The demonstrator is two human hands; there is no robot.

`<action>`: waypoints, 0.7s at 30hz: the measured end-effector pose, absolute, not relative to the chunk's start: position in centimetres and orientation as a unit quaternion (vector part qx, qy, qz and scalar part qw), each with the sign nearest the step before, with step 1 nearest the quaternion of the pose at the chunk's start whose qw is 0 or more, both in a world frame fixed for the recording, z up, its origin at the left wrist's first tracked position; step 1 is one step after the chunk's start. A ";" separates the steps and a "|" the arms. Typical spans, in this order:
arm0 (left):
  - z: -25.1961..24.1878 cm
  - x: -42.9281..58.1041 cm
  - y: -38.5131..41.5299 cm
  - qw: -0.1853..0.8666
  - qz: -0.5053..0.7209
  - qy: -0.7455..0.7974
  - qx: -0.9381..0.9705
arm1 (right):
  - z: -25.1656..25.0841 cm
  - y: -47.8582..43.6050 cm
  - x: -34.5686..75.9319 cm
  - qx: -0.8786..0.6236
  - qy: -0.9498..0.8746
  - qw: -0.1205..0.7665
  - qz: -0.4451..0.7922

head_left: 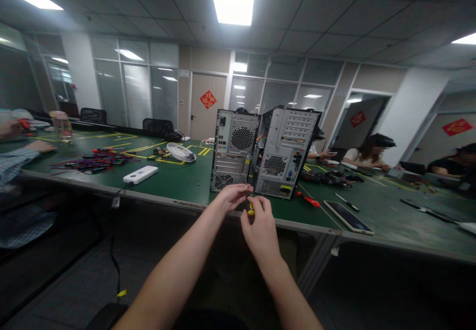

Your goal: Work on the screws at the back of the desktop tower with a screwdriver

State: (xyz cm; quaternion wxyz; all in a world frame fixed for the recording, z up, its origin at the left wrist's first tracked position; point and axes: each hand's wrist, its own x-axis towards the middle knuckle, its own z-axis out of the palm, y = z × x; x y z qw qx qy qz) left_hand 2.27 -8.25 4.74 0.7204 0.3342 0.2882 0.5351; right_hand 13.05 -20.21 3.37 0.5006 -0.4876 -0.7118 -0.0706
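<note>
Both my hands meet in front of the table edge on a small yellow-and-black screwdriver [250,207]. My left hand [233,197] pinches its upper end, and my right hand [259,223] is closed around its yellow handle. Just behind them two computer tower cases stand upright on the green table [178,178] with their rear panels facing me: a black one [234,150] on the left and a silver one [287,152] on the right. The tool's tip is hidden by my fingers.
A red-handled screwdriver [309,200] and a smartphone [348,217] lie right of the cases. A white power bank [140,174] with a hanging cable, a white round fan [181,152] and a heap of coloured cables [92,161] lie left. Other people sit at both ends.
</note>
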 end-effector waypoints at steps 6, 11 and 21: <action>4.9 2.4 -8.3 0.722 0.542 0.275 0.331 | 3.7 -20.7 13.1 -0.488 -0.726 0.480 -0.073; 5.4 2.5 -8.6 0.723 0.543 0.299 0.306 | 3.8 -20.6 13.5 -0.493 -0.730 0.466 -0.086; 5.7 2.8 -8.8 0.722 0.542 0.301 0.308 | 3.8 -20.9 13.2 -0.484 -0.729 0.471 -0.111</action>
